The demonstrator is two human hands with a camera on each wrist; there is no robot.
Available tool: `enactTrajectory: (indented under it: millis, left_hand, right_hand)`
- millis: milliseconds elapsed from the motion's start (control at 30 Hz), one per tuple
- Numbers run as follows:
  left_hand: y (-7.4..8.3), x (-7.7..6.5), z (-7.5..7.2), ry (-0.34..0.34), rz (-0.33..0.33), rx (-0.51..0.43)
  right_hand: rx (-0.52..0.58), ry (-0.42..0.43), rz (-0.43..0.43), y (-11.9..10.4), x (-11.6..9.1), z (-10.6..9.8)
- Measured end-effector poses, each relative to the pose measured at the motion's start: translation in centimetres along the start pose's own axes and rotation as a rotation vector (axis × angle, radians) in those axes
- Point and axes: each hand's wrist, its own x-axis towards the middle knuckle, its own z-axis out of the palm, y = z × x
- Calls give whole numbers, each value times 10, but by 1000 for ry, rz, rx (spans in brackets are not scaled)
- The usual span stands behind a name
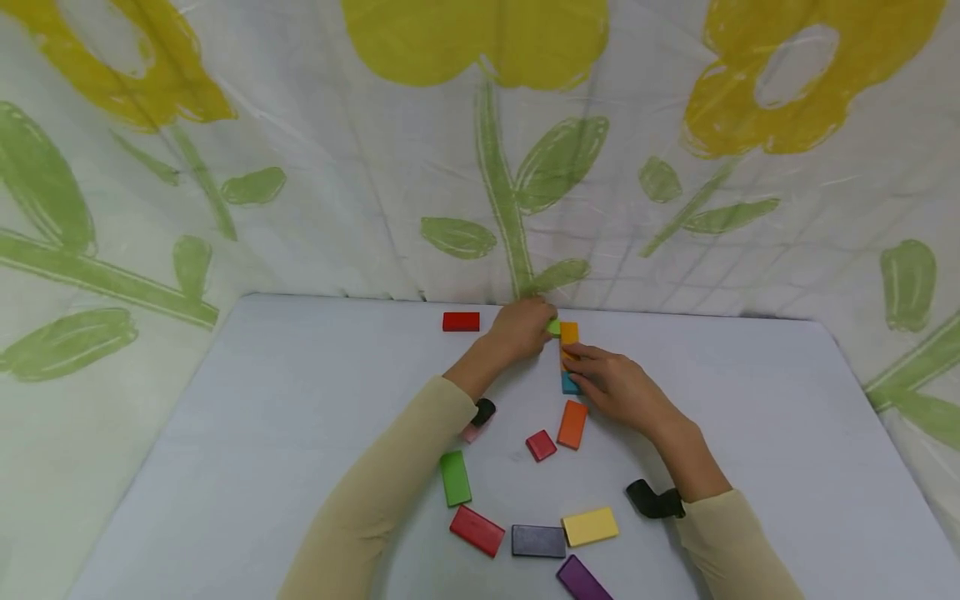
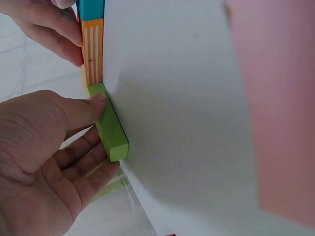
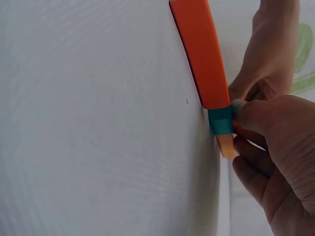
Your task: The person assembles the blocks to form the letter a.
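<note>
Near the table's back edge, my left hand holds a green block, with the thumb on its face and fingers along its far side. One end of this block meets an orange block that has pale stripes on its side. My right hand grips the orange block, its fingers lying across it. The right thumb touches the teal block joined to the orange one's near end. An orange-red block lies just in front of the teal block. The right fingers partly hide the orange block.
On the white table lie a red block at the back, a small red block, and a pink block partly under the left wrist camera. Nearer are green, red, dark grey, yellow and purple blocks.
</note>
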Motion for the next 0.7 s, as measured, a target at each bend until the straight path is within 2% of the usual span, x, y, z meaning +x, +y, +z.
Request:
enactTrajectory:
  millis: [200, 433, 700]
  left_hand:
    - [0, 1, 2, -7, 2, -8]
    - [-2, 0, -4, -2, 10, -50]
    - [-5, -3, -1, 8, 34, -23]
  right_hand:
    - [4, -6, 5, 0, -1, 0]
    - [7, -5, -6, -1, 1, -2]
    - [2, -5, 7, 2, 2, 0]
